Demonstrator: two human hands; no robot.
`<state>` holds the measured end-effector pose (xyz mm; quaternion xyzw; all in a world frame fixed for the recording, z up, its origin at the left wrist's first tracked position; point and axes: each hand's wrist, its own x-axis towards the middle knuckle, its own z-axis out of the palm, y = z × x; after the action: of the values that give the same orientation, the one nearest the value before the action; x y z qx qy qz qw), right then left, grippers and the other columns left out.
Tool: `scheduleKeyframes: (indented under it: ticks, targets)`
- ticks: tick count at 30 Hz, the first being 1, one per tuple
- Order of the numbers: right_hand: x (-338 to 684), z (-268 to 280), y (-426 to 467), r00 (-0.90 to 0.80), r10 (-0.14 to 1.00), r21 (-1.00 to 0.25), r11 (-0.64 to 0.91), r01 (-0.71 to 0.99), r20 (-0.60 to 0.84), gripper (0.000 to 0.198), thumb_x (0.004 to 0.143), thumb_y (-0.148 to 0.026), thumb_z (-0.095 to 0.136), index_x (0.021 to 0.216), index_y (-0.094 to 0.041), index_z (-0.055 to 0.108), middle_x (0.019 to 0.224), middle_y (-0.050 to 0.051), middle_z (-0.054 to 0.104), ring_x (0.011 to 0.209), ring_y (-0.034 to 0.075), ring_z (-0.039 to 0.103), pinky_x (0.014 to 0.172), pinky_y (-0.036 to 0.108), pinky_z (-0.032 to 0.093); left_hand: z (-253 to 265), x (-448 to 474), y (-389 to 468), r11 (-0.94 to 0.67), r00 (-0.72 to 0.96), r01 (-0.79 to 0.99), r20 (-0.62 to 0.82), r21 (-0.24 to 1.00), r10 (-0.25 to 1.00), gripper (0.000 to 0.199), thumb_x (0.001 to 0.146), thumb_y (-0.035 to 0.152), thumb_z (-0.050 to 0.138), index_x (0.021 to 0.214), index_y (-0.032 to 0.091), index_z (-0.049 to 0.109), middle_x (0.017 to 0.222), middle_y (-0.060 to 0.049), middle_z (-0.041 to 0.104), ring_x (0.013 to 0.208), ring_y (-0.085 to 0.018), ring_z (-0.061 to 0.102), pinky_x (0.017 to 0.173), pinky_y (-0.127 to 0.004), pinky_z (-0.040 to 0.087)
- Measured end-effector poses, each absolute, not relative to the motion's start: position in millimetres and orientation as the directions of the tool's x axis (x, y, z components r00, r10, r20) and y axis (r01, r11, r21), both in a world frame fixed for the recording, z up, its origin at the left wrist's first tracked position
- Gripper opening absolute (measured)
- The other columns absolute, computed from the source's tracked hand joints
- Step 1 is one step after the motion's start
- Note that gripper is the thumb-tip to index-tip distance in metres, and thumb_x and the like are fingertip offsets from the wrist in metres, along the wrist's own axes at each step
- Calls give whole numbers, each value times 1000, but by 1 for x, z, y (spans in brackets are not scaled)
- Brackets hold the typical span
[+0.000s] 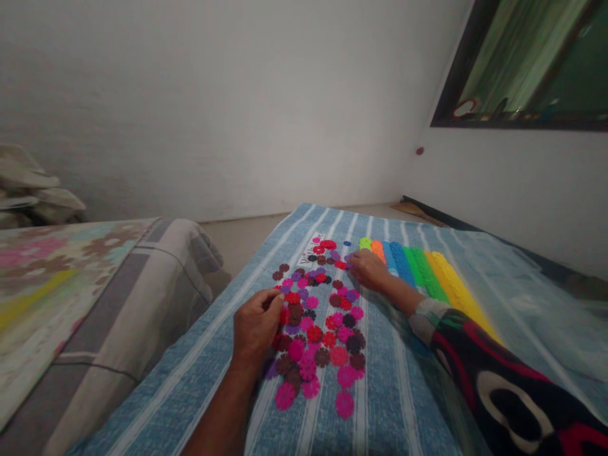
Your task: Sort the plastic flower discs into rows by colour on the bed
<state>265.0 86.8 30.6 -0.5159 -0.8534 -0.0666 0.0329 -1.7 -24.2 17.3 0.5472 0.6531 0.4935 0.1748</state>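
Small flower-shaped discs (313, 334) in pink, red, purple, brown and black lie loosely scattered on a blue-and-white striped cloth (213, 373). At the left edge of the scatter is my left hand (255, 324), thumb and forefinger pinched together; whatever they hold is hidden. My right hand (368, 270) reaches to the far right of the scatter, its fingers closed down beside purple discs. What is between those fingers cannot be made out. Just past the right hand, rows of discs sorted by colour run side by side: lime green, orange (378, 249), blue (403, 263), green (427, 272) and yellow (460, 291).
A single blue disc (347, 243) lies apart near the far end. To the left stands another surface with a grey and floral cover (156, 304), a gap between it and the striped cloth. White walls rise behind, with a dark-framed window (522, 63) at upper right.
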Motion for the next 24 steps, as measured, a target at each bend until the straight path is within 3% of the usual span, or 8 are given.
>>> scheduleKeyframes:
  ticks: [4,8,17,24]
  targets:
    - [255,21,35,-508,850,21,510,860,141,22,94,-25,49,102,-15,68,104,11,65,97,22,57,82,30,40,20,-12,-22,-41,-413,496,278,867,867,24,71,39,58,75,19,72,63,1,69,60,-18,64,60,-27,49]
    - [256,2,-20,-478,859,-165,507,846,185,17,92,-22,52,101,-18,66,100,8,65,95,20,57,83,30,41,16,-17,-18,-52,-428,452,268,890,863,23,69,38,58,73,19,71,62,0,68,58,-18,64,58,-28,49]
    - [270,-33,-93,-293,866,-440,465,768,405,19,91,-22,51,105,-18,62,105,9,67,97,22,60,85,34,48,0,-22,-8,-33,-418,473,257,880,872,23,67,36,56,69,17,70,60,-2,67,59,-19,64,59,-29,49]
    - [268,-57,-100,-285,794,-357,521,776,538,26,90,-23,52,114,-18,63,114,13,66,110,28,59,96,45,47,-1,-18,-11,-4,-411,468,222,884,884,26,67,37,55,72,16,70,58,-3,66,59,-19,62,58,-28,46]
